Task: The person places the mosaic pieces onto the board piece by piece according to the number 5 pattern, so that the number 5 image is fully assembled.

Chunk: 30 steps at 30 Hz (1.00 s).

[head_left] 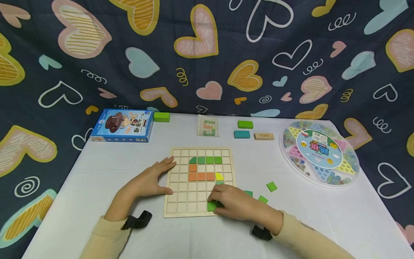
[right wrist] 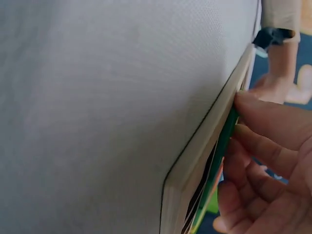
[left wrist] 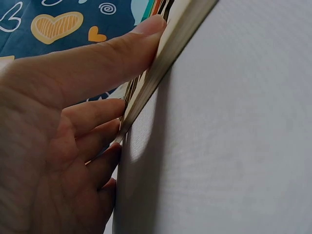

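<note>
A square wooden grid board [head_left: 181,196] lies on the table, with green, orange and yellow square tiles in some cells. My left hand [head_left: 147,181] rests at the board's left edge, thumb and fingers spread and touching it. In the left wrist view the thumb [left wrist: 141,44] lies against the rim. Over the lower right corner of the board, my right hand [head_left: 234,202] pinches a green tile [head_left: 211,206] between thumb and fingers. The right wrist view shows that hand [right wrist: 273,161] close against the board's edge; part of the corner is hidden beneath it.
Loose green tiles [head_left: 271,186] lie right of the board. Behind it stand a pattern card [head_left: 207,126], a green block [head_left: 245,124], a teal block [head_left: 242,134] and a wooden block [head_left: 263,136]. A blue game box [head_left: 123,125] sits back left, a round marble game [head_left: 319,154] at right.
</note>
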Available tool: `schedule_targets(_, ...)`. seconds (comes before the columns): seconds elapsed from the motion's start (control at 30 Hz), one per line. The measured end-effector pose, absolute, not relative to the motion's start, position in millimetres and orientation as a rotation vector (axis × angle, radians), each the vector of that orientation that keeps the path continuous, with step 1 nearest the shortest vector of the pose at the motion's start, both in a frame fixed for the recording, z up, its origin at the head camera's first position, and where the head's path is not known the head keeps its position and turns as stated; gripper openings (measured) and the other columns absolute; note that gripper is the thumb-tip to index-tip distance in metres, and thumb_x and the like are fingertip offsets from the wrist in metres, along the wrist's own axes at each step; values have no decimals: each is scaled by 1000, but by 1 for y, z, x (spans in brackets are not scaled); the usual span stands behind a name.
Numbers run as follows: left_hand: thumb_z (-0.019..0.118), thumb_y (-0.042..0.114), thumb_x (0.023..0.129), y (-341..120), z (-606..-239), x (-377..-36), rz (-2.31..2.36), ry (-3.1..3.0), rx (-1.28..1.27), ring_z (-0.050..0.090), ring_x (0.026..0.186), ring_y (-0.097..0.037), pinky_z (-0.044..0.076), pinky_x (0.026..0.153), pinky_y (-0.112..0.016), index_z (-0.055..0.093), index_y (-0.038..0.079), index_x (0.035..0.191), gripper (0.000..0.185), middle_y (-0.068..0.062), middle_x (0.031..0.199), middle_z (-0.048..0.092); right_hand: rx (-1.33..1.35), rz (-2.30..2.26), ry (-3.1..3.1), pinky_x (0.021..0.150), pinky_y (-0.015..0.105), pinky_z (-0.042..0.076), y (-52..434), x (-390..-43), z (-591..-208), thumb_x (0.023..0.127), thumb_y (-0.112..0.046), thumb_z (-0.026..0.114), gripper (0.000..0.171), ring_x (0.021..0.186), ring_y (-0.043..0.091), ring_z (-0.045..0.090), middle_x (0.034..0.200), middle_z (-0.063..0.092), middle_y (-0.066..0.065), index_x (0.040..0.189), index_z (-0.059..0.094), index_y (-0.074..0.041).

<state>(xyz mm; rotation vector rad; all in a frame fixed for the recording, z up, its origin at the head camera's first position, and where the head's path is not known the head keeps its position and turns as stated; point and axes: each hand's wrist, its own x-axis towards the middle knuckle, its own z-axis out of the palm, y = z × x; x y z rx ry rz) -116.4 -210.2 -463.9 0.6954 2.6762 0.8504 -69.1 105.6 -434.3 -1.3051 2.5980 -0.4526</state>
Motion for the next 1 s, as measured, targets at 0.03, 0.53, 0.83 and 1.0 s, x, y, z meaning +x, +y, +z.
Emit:
schedule_targets(0.03, 83, 43, 65, -210, -464, -116, 852, 2676, 692, 20, 145, -31, 18, 118, -50, 39, 8, 145, 97, -9, 157, 24, -1302, -464, 2594, 86, 22, 51, 106, -69, -434, 83, -31, 73, 30, 99, 6, 57, 106, 61, -7, 108, 68, -16)
schedule_targets(0.53, 83, 44, 65, -210, -463, -116, 844, 2676, 679, 20, 145, -32, 18, 117, -52, 40, 8, 144, 98, -9, 157, 24, -617, -816, 2774, 95, 45, 49, 248, -83, -427, 80, -17, 75, 42, 112, 22, 58, 120, 62, 0, 119, 63, -14)
schedule_targets(0.83, 83, 45, 66, -209, -464, -115, 850, 2673, 663, 19, 145, -31, 18, 117, -51, 38, 10, 145, 98, -8, 158, 22, -730, -632, 2810, 88, 35, 52, 276, -89, -436, 79, -3, 73, 30, 99, 12, 55, 108, 58, -5, 104, 64, -17)
schedule_targets(1.0, 83, 45, 66, -209, -462, -115, 833, 2685, 661, 20, 145, -30, 18, 118, -50, 39, 9, 145, 97, -9, 157, 23, -815, -739, 2839, 77, 27, 53, 264, -85, -433, 79, -8, 75, 27, 89, 8, 58, 100, 61, -10, 102, 64, -17)
